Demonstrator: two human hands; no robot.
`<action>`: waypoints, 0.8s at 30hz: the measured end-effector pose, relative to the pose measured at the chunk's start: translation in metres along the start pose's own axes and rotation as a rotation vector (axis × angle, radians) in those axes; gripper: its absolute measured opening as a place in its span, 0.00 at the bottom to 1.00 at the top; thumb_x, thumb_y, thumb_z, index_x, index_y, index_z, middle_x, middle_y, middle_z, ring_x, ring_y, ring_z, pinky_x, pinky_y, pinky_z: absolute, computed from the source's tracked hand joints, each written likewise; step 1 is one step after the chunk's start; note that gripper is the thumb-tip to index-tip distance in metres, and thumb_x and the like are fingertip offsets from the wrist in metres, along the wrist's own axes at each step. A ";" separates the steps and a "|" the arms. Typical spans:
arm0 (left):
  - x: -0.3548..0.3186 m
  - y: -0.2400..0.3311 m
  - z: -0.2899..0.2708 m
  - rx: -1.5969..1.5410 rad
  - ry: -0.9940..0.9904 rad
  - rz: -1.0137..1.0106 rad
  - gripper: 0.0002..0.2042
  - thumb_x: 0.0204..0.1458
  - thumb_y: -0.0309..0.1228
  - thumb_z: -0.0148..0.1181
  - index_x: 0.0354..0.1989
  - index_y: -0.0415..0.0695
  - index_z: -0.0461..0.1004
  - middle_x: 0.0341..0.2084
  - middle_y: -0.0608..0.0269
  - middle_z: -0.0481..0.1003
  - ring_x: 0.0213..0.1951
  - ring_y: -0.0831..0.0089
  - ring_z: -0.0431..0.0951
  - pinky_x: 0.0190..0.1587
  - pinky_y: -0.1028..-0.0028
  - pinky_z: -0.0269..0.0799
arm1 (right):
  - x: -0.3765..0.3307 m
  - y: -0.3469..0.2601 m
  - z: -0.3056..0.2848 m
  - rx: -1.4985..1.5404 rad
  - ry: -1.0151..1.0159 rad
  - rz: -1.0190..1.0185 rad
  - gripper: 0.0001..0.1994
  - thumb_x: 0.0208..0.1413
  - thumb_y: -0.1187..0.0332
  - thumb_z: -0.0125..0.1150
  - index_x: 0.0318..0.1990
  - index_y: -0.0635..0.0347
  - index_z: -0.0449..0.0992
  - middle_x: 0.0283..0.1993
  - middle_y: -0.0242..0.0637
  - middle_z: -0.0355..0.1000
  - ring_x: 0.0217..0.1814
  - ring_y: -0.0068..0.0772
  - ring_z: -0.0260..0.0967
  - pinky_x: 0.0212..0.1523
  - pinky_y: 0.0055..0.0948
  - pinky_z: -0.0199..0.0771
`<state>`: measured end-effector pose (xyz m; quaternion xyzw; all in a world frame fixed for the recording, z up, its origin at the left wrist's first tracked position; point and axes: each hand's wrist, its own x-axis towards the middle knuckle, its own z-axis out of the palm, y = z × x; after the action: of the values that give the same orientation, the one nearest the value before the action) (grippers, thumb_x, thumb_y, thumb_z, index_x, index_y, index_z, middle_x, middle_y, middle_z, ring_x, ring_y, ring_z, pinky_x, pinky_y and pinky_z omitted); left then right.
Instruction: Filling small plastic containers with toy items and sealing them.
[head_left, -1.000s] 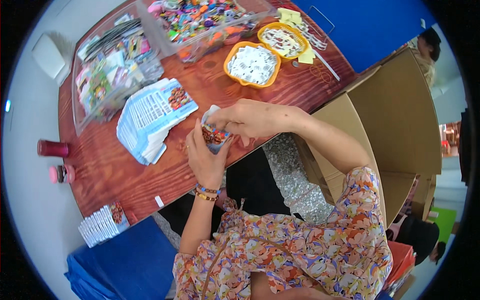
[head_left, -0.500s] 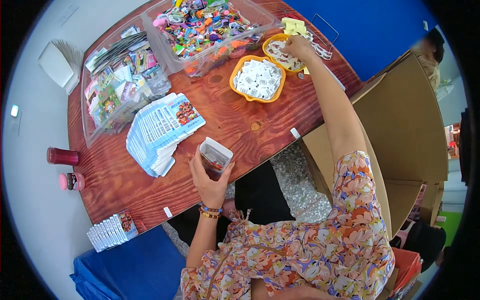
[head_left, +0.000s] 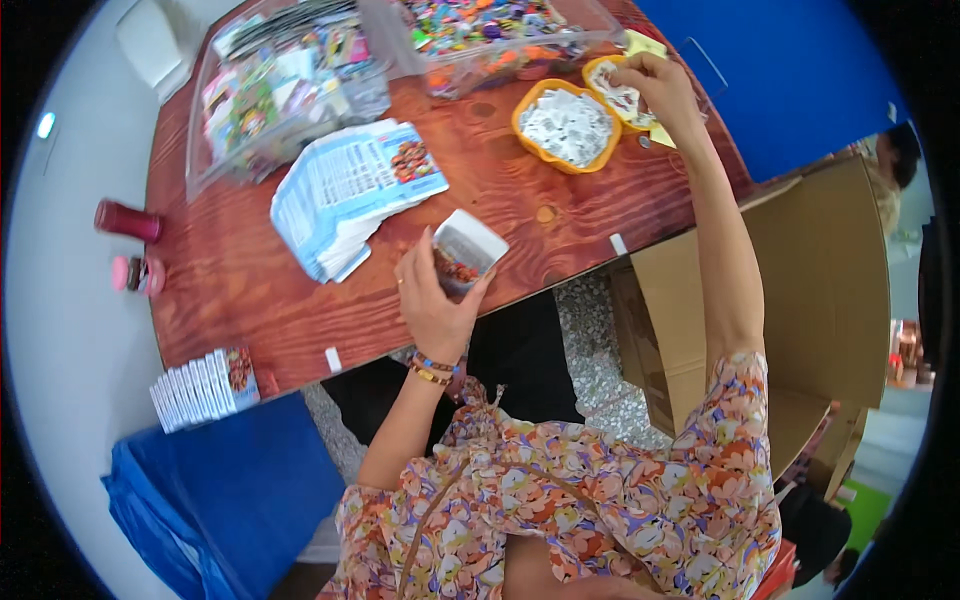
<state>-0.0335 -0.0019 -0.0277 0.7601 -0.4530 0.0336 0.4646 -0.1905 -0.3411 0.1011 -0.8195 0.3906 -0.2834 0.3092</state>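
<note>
- over the wooden table (head_left: 250,290), the left hand (head_left: 432,300) has its fingers wrapped around a small open box (head_left: 465,250).
- right hand (head_left: 660,85), fingers pinched together, reaches into the far orange tray (head_left: 600,72).

Orange trays (head_left: 567,128), red-brown wooden table (head_left: 240,290)

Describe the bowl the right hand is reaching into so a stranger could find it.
Start at the wooden table and go to its far right end, where two orange bowls sit together. It is the farther bowl, under the right hand, smaller than the near bowl.
</note>
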 end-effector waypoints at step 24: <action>-0.008 -0.008 0.007 0.066 0.110 -0.075 0.42 0.39 0.42 0.78 0.59 0.39 0.59 0.53 0.47 0.68 0.58 0.52 0.67 0.57 0.53 0.60 | -0.203 -0.062 0.182 0.267 -0.015 -0.280 0.21 0.57 0.81 0.64 0.58 0.67 0.69 0.56 0.43 0.73 0.55 0.30 0.74 0.53 0.30 0.77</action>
<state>-0.0347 -0.0006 -0.0407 0.7885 -0.3966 0.0731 0.4644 -0.1416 -0.0924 -0.0164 -0.8196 0.2295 -0.3666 0.3757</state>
